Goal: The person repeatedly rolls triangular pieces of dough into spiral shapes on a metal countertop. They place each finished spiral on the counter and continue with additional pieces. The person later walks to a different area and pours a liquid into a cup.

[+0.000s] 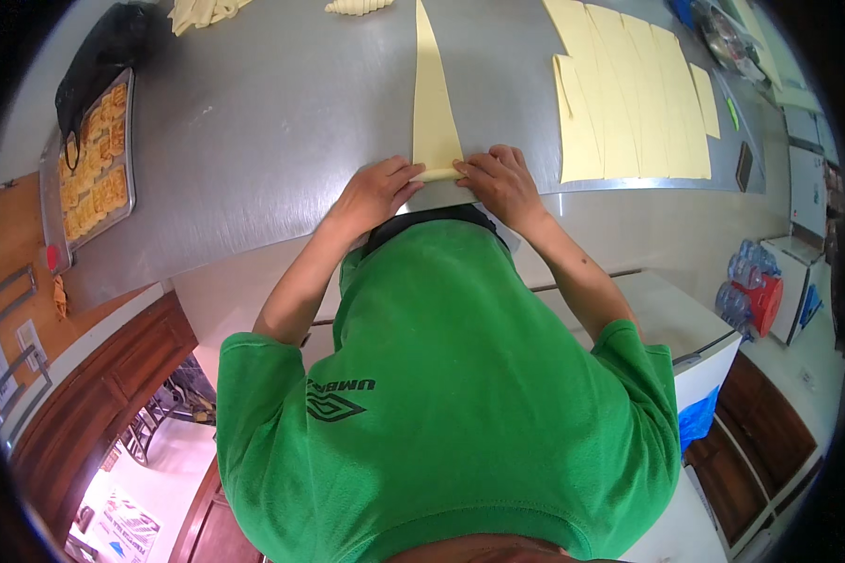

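A long triangle of pale dough (434, 105) lies on the steel worktop (289, 127), its narrow tip pointing away from me. Its wide end, at the table's near edge, is turned over into a thin roll. My left hand (380, 190) pinches the left end of that roll between thumb and fingers. At the right end, the fingertips of my right hand (503, 184) grip it likewise. Several cut dough triangles (627, 98) lie side by side to the right, some overlapping. At the far edge of view sits a rolled, ridged dough piece (358, 6).
Dough strips (204, 13) are heaped at the far left. A metal tray of golden baked pastries (95, 169) stands at the left end, beside a black plastic bag (105, 63). A green-handled tool (732, 114) and a dark flat object (744, 167) lie at the right.
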